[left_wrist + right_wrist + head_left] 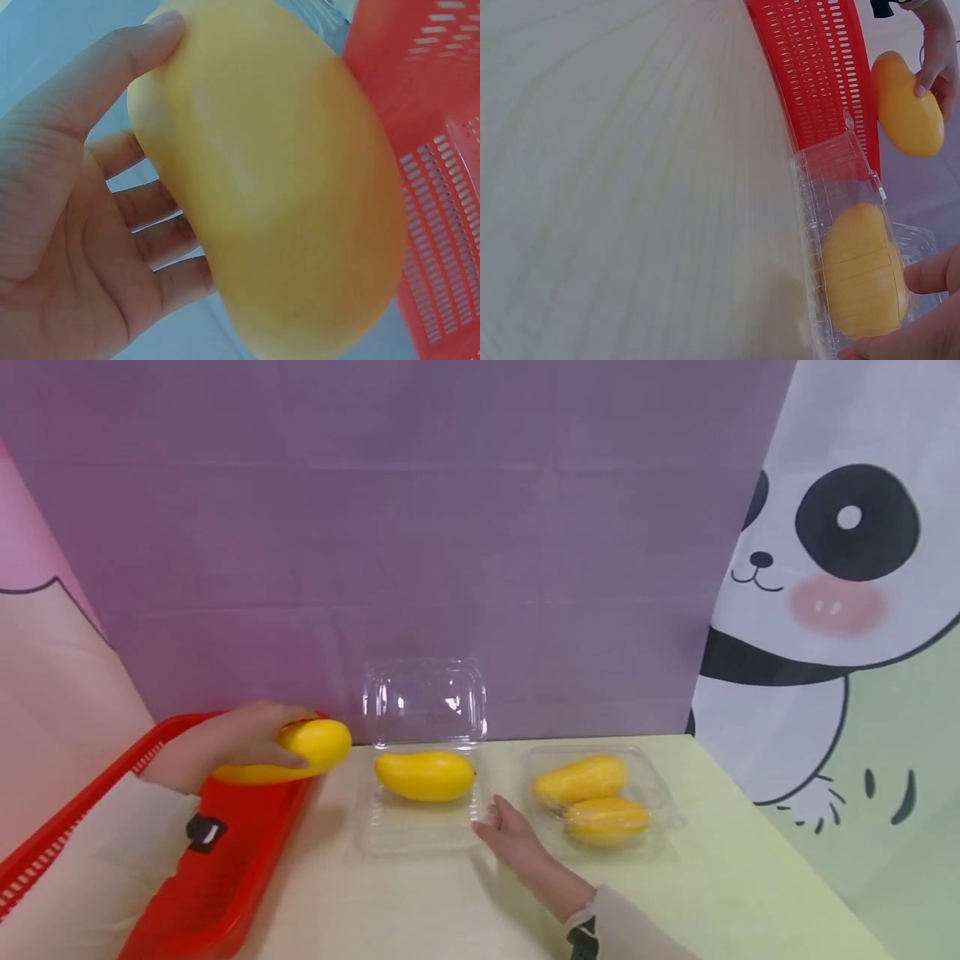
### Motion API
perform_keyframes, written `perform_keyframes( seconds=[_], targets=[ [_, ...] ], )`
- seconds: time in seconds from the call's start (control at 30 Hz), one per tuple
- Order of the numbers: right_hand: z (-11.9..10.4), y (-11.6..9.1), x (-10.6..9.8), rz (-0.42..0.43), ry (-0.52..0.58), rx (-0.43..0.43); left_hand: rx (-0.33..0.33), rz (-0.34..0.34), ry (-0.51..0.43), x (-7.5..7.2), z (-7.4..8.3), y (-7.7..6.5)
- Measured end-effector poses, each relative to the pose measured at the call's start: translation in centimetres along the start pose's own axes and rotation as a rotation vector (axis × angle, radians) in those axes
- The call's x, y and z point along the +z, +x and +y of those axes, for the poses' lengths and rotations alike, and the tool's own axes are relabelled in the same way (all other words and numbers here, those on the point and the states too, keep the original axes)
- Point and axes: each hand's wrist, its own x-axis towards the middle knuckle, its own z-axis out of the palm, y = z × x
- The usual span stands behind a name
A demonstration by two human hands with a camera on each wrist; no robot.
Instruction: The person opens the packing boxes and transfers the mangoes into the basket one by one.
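My left hand [243,739] holds a yellow mango [321,745] above the far end of the red basket [225,935]. Its thumb lies along one side of the fruit, with the other fingers behind it in the left wrist view. In the middle of the table a clear plastic clamshell box [420,842] stands with its lid [427,702] raised. One mango [426,777] lies crosswise in the rear part of its base. At the right side of this box, my right hand [516,843] pinches the rim between thumb and curled finger.
To the right on the pale table [420,910] is a second clear box [660,797], its lid down over two mangoes [581,779]. A purple backdrop [450,543] rises behind the table's far edge. The basket's slotted wall stands along the left.
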Motion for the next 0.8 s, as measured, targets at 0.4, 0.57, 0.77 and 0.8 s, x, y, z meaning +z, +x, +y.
perform_keyframes(
  seconds=[0.4, 0.57, 0.77, 0.8],
  targets=[
    [0.1, -0.4, -0.1, -0.010, 0.016, 0.001, -0.003, 0.023, 0.012, -0.2, -2.1, -1.0],
    [-0.2, -0.5, -0.2, -0.005, 0.018, -0.002, -0.014, 0.020, 0.026, -0.2, -3.2, -1.1],
    [-0.1, -0.4, -0.2, 0.003, 0.017, 0.000, -0.009, 0.034, 0.035, -0.3, -5.0, -1.5],
    [-0.1, -0.4, -0.2, 0.003, 0.018, 0.002, -0.008, 0.039, 0.040, -0.3, -5.3, -1.7]
  ],
)
